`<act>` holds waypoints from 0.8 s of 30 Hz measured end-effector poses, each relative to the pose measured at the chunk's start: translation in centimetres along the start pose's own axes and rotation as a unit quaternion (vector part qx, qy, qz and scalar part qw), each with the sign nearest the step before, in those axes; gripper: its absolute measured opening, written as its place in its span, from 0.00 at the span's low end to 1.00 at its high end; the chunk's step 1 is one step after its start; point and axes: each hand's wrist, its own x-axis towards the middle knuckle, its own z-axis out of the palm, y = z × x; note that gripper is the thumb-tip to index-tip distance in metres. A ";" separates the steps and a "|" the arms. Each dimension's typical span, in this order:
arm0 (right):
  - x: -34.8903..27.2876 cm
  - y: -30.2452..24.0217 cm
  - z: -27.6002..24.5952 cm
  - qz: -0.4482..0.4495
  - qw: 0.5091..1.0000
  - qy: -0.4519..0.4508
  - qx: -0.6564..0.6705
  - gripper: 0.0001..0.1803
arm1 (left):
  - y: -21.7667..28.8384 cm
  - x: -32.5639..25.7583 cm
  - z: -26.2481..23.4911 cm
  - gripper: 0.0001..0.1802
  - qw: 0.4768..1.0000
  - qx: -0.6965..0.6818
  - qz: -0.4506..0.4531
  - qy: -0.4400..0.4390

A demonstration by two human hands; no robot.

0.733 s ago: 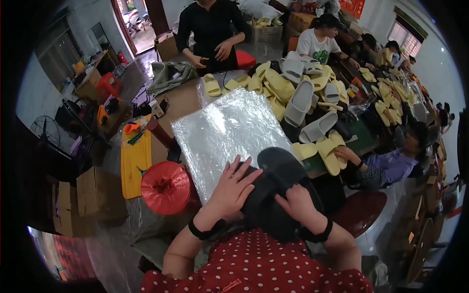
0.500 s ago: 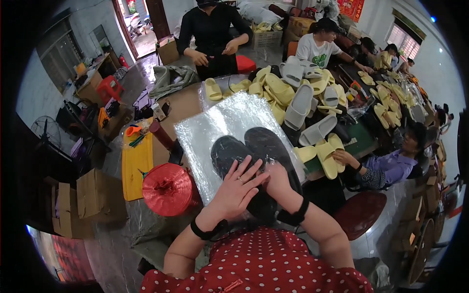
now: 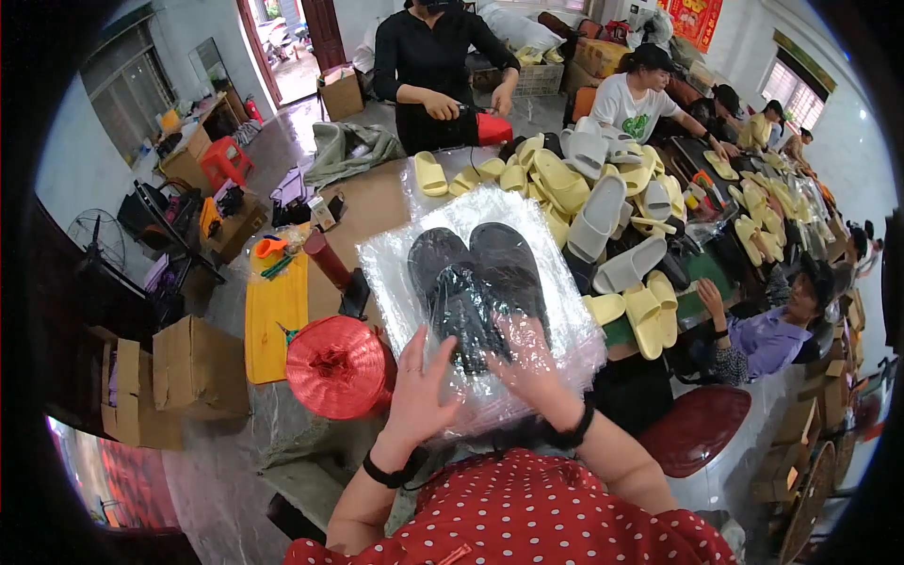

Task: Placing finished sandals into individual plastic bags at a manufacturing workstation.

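A pair of black slide slippers (image 3: 480,273) lies side by side, toes away from me, covered by clear plastic film. Under them is a stack of clear plastic bags (image 3: 386,259). My left hand (image 3: 419,391) is open beside the near left edge of the bags, thumb and fingers apart, holding nothing. Over the near right part of the slippers, my right hand (image 3: 529,363) is spread open. Shiny film lies across its fingers, so I cannot tell exactly where the tips touch. Both wrists wear black bands.
A red roll of plastic twine (image 3: 337,367) sits left of the bags, near a yellow board (image 3: 273,325) and a dark red cylinder (image 3: 326,261). Yellow and grey slides (image 3: 598,212) are heaped to the right. Several people work around the table; one person in black (image 3: 438,71) stands opposite.
My hands have drawn back toward me and parted; the left fingers came off the slippers. The slippers now show more fully under film. The co-worker at right has raised a hand from the yellow slides.
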 end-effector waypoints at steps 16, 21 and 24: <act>-3.4 8.1 -9.9 0.254 0.954 -0.073 0.139 0.26 | 1.0 -3.3 2.2 0.36 0.951 -0.192 -0.231 0.079; -4.5 12.3 -11.9 0.268 0.934 -0.067 0.225 0.21 | 0.3 -5.1 2.8 0.26 0.906 -0.280 -0.276 0.156; -2.7 10.3 -13.7 0.047 0.986 -0.098 0.123 0.27 | 1.3 -4.9 3.0 0.26 0.915 -0.237 -0.272 0.179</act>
